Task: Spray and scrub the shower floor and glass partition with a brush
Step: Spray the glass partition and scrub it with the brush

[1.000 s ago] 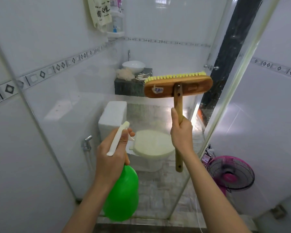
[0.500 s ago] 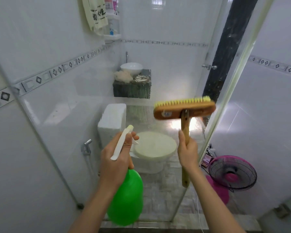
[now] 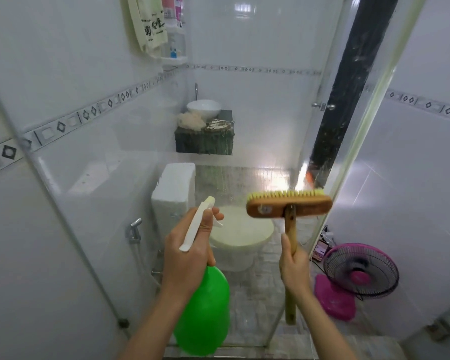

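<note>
- Right hand (image 3: pixel 295 266) closed around the wooden handle of the brush (image 3: pixel 289 207), thumb laid up along the shaft, head held level with yellow bristles turned toward the glass partition (image 3: pixel 257 162).
- Left hand (image 3: pixel 190 253) wrapped around the neck of the green spray bottle (image 3: pixel 205 315), fingers over the white trigger, nozzle aimed at the same pane.
- Judged best done in long overlapping strokes with bristles pressed flat and wrist kept firm; spray laid just ahead of the brush head.
- Head showed motion blur; contact with the glass could not be confirmed.
- Brush looked stiff and sturdy: broad wooden block, short dense bristles, long handle reaching well below the grip.
- Partition looked streaked and cloudy across its lower half, clearer higher up.
- Beyond the glass: toilet (image 3: pixel 240 237) near the brush, pink fan (image 3: pixel 361 271) off to the right outside the pane.
</note>
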Motion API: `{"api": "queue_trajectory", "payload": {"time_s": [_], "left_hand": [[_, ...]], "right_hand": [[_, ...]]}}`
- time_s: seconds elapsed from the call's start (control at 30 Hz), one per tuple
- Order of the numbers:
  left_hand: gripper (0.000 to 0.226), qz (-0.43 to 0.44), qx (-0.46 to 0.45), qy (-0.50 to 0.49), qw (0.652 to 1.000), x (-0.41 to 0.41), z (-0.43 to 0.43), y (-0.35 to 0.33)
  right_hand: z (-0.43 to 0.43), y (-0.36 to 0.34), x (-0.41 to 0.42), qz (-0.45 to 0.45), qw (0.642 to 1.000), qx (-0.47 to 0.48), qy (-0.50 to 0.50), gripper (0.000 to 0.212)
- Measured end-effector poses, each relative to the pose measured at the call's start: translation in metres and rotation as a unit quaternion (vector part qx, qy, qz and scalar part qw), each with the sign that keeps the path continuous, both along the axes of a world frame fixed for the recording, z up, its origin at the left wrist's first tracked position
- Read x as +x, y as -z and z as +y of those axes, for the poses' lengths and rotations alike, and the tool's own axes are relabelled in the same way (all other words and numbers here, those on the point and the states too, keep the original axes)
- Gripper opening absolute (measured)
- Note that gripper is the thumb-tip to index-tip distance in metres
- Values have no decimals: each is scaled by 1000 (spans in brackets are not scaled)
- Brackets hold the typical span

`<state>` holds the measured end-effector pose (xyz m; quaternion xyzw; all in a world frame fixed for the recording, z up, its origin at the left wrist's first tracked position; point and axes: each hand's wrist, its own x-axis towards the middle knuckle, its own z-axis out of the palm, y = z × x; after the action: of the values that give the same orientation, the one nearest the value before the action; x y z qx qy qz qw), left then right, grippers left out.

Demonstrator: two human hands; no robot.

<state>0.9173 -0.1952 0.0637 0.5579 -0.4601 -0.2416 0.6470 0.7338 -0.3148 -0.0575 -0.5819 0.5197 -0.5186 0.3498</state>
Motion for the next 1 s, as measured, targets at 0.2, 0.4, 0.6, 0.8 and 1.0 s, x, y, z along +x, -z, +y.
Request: {"api": "queue_trajectory", "payload": {"time_s": [0.2,0.4,0.6,0.8,1.0], "left_hand": [[36,-4,11,8,1000,-4,-2,5],[37,9,0,-4,1000,-17,-7,9],[37,16,3,-29,999,-28,-13,14],[35,21,20,-76,997,-44,-12,19],[34,13,24,-115,993,-58,-1,27]], "right_hand": [[-29,-69,-2,-5,999,-36,29,64],[-28,-47,-19,-25,998,-51,21,63],[-16,-40,-17,-6,1000,-4,-8,57],[-42,-64,-31,30,996,-81,-26,50],[-8,7,-45,87,989,49,-112,48]]}}
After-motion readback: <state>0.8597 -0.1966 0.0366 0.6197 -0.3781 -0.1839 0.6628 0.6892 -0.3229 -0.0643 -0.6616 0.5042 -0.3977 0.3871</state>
